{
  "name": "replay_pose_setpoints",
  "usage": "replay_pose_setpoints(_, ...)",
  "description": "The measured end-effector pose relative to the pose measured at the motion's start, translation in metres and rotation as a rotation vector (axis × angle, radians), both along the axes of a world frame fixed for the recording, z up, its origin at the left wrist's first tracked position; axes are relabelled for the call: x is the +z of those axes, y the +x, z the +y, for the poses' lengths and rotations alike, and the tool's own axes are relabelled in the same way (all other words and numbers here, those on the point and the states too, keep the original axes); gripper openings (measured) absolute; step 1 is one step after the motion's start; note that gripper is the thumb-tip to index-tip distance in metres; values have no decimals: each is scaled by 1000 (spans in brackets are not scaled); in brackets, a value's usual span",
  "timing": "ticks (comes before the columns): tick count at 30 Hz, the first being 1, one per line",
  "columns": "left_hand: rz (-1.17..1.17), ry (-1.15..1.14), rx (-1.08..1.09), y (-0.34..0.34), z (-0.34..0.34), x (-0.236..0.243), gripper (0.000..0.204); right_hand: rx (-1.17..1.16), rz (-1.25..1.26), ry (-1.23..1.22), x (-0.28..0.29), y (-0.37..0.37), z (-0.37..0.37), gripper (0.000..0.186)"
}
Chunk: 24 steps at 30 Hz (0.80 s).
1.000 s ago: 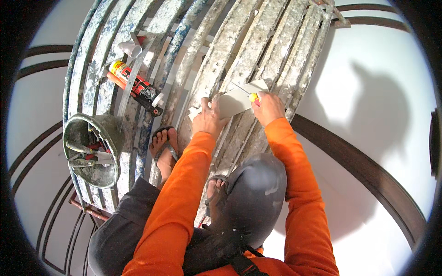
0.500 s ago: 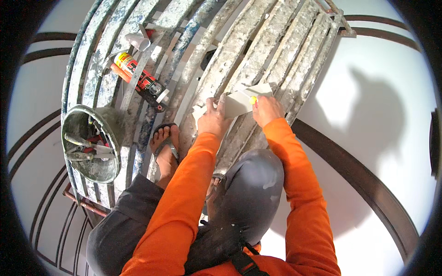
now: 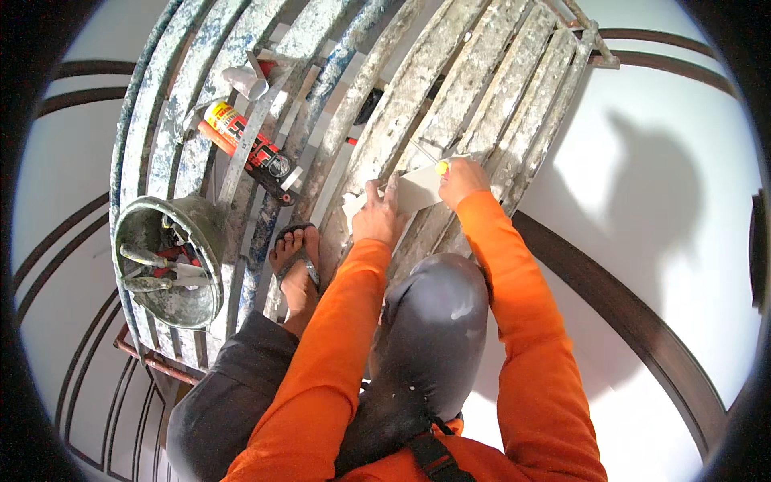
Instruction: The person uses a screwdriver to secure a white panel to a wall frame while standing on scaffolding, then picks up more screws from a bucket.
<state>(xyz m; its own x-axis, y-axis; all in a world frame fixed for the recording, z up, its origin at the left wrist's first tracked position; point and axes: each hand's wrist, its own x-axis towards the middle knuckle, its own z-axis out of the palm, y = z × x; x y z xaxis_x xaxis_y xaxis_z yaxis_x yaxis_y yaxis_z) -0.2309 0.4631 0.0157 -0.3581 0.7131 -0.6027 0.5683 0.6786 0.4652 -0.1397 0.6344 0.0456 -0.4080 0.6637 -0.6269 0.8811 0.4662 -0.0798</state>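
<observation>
A pale, flat board piece (image 3: 419, 189) lies across the stained slats under my hands. My left hand (image 3: 379, 217) presses on its left part, with fingers stretched and apart. At its right end my right hand (image 3: 464, 181) is closed around a small tool with a yellow end (image 3: 442, 167); a thin, straight shaft seems to point up and left from it. The tool's exact kind cannot be made out, and my fingers hide the rest of it. Ragged pale edges show by my left fingertips.
Paint-spattered slats (image 3: 434, 72) form the platform under me. On the left are a bucket (image 3: 215, 265) of hand tools, a red and black cartridge tube (image 3: 261, 157), a long metal strip (image 3: 241, 157) and a cut plastic piece (image 3: 245, 82). My sandalled foot (image 3: 297, 255) rests nearby.
The board piece's upper right corner no longer shows beyond my right hand, which has shifted slightly upward. A thin shaft now shows beside the yellow end. The whole view has shifted a little.
</observation>
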Motion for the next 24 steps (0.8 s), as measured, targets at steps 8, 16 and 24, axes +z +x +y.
replay_pose_setpoints(8,-15,134,86,2,2,3,82,-126,18,29,5,10,-20,21)
replay_pose_setpoints(16,-168,331,75,26,39,-24,30,-153,200,57,-11,16,-15,21)
replay_pose_setpoints(24,-119,465,133,42,47,-49,18,-229,173,-91,-1,40,-12,31)
